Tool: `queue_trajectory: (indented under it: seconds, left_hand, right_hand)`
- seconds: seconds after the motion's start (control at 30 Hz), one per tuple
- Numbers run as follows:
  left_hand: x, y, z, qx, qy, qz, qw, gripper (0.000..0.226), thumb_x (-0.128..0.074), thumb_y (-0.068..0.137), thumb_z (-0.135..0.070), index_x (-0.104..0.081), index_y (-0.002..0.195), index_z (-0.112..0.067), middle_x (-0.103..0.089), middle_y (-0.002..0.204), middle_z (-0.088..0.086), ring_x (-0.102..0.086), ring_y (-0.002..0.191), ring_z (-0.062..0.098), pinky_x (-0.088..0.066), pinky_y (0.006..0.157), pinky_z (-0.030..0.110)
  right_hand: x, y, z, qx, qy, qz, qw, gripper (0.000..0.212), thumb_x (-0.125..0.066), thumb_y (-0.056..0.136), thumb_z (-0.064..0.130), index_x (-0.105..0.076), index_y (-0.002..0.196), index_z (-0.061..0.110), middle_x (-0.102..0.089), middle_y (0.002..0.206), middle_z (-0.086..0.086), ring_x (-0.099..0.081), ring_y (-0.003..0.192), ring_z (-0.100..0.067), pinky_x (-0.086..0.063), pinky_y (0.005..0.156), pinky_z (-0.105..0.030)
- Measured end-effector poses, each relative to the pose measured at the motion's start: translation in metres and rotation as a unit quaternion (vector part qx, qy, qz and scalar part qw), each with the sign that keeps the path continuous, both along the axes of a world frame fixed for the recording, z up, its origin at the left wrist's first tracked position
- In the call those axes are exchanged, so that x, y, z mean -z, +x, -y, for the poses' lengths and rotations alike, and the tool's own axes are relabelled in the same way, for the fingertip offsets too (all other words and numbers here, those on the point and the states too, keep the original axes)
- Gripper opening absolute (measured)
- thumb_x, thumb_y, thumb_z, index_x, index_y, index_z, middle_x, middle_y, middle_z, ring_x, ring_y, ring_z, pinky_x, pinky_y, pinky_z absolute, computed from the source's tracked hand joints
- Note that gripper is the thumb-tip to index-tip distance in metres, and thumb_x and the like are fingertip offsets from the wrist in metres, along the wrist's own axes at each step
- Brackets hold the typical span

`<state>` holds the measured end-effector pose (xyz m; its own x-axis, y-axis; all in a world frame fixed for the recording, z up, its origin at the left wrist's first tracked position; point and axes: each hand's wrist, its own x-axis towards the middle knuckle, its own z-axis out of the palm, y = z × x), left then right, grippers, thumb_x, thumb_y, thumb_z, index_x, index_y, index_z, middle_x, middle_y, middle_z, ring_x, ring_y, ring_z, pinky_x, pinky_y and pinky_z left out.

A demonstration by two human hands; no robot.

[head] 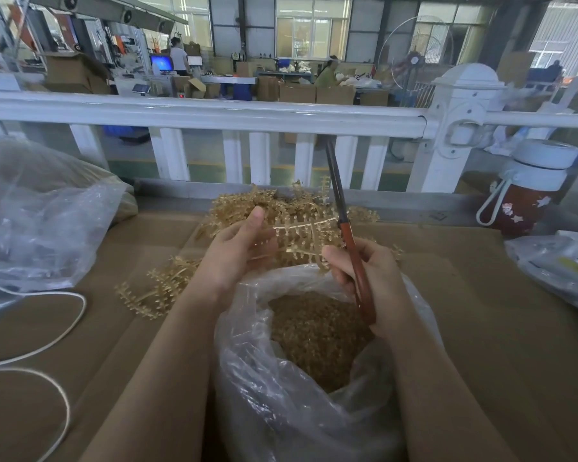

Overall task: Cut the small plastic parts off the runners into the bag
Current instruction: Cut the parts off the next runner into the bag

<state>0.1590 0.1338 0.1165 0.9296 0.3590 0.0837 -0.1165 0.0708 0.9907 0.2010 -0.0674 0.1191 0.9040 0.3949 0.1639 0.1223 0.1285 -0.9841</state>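
The left hand [239, 248] holds a tan runner [297, 236] above the open mouth of a clear plastic bag [281, 395]. The right hand [367, 281] grips scissors [346, 235] by their red handles, with the dark blades pointing up and away, just beside the runner. Loose cut parts [314, 331] fill the bag. A pile of runners [247, 205] lies beyond the hands on the cardboard surface [481, 295]; further runners [154, 291] lie to the left. A white cord [64, 331] loops at left. A lidded bottle [528, 191] stands at right before a white railing [214, 113].

- Bag [281, 395]: thin, clear, glossy crinkled plastic.
- Runners [301, 228]: translucent amber plastic.
- Tabletop [481, 295]: matt brown cardboard.
- Scissors [351, 248]: dark metal blades, glossy red handles.
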Motion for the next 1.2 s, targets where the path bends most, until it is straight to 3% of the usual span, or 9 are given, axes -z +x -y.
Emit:
queue_trajectory:
  seconds: [0.1,0.2,0.3,0.43,0.6,0.73,0.87,1.0,1.2]
  left_hand:
    - [-0.009,-0.003,0.001,0.101,0.096,0.024,0.99,0.069,-0.061,0.074,-0.078,-0.071,0.115,-0.022,-0.074,0.114,-0.001,-0.069,0.107,0.015,-0.054,0.09,0.031]
    - [-0.019,-0.005,0.012,0.173,0.158,0.061,0.97,0.044,-0.067,0.084,-0.06,-0.075,0.101,-0.021,-0.076,0.104,0.001,-0.07,0.101,0.011,-0.053,0.085,0.018]
    - [-0.02,-0.004,0.023,0.196,0.115,0.12,0.966,0.025,-0.064,0.095,-0.029,-0.073,0.092,-0.006,-0.073,0.09,0.019,-0.072,0.089,0.023,-0.054,0.085,0.023]
    - [-0.021,-0.002,0.023,0.147,0.04,0.138,0.979,0.024,-0.058,0.096,-0.014,-0.06,0.095,0.009,-0.071,0.084,0.014,-0.07,0.077,0.028,-0.057,0.081,0.036]
    - [-0.026,-0.008,0.014,0.111,0.034,0.131,0.985,0.016,-0.063,0.087,-0.016,-0.066,0.089,0.0,-0.062,0.075,0.014,-0.064,0.064,0.024,-0.055,0.064,0.031]
    - [-0.026,-0.009,0.012,0.121,0.129,0.09,0.98,0.017,-0.067,0.089,-0.012,-0.077,0.079,-0.021,-0.063,0.075,0.016,-0.056,0.069,0.024,-0.047,0.069,0.032]
    - [-0.027,-0.008,0.017,0.134,0.207,0.06,0.967,0.006,-0.066,0.091,-0.004,-0.07,0.086,-0.003,-0.055,0.06,-0.004,-0.047,0.053,0.007,-0.041,0.051,0.016]
    - [-0.025,-0.005,0.025,0.125,0.2,0.061,0.97,0.024,-0.078,0.084,-0.01,-0.063,0.072,-0.025,-0.056,0.063,-0.009,-0.05,0.057,0.005,-0.043,0.055,0.017]
    - [-0.023,-0.005,0.024,0.116,0.139,0.019,0.983,0.021,-0.085,0.066,-0.031,-0.075,0.078,-0.017,-0.065,0.07,-0.002,-0.054,0.059,0.006,-0.044,0.053,0.018]
  right_hand:
    - [0.001,0.0,-0.001,-0.009,0.012,0.014,1.0,0.015,-0.074,0.089,0.02,-0.068,0.081,0.008,-0.06,0.06,-0.001,-0.048,0.044,-0.004,-0.038,0.044,-0.012]
    - [0.001,-0.003,-0.003,-0.026,0.021,0.028,0.999,0.017,-0.077,0.082,0.028,-0.07,0.081,0.013,-0.066,0.066,-0.005,-0.049,0.045,-0.005,-0.039,0.044,-0.013]
    - [0.001,-0.004,-0.003,-0.042,0.021,0.033,0.998,0.023,-0.077,0.077,0.034,-0.071,0.085,0.014,-0.07,0.072,-0.01,-0.042,0.045,-0.013,-0.036,0.042,-0.018]
    - [0.002,-0.001,-0.003,-0.04,0.031,0.026,0.998,0.027,-0.078,0.073,0.037,-0.073,0.087,0.014,-0.068,0.07,-0.009,-0.045,0.044,-0.01,-0.038,0.043,-0.016]
    - [0.005,0.004,0.0,-0.036,0.063,0.025,0.997,0.023,-0.076,0.08,0.036,-0.075,0.086,0.014,-0.065,0.071,-0.008,-0.041,0.045,-0.011,-0.034,0.041,-0.018]
    - [0.005,0.005,0.0,-0.033,0.07,0.018,0.997,0.02,-0.077,0.078,0.037,-0.077,0.084,0.018,-0.065,0.07,-0.006,-0.04,0.043,-0.01,-0.033,0.04,-0.018]
    - [0.007,0.005,-0.002,-0.028,0.041,0.029,0.998,0.012,-0.073,0.089,0.021,-0.074,0.077,0.022,-0.065,0.068,-0.008,-0.039,0.042,-0.012,-0.03,0.04,-0.021]
    - [0.007,0.007,-0.002,-0.013,0.016,0.028,0.999,0.007,-0.066,0.095,0.009,-0.071,0.091,0.005,-0.069,0.071,-0.009,-0.044,0.042,-0.01,-0.036,0.04,-0.019]
    - [0.007,0.003,-0.004,-0.019,0.008,0.032,0.999,0.008,-0.065,0.096,0.008,-0.068,0.095,0.001,-0.074,0.076,-0.01,-0.052,0.047,-0.011,-0.042,0.043,-0.02]
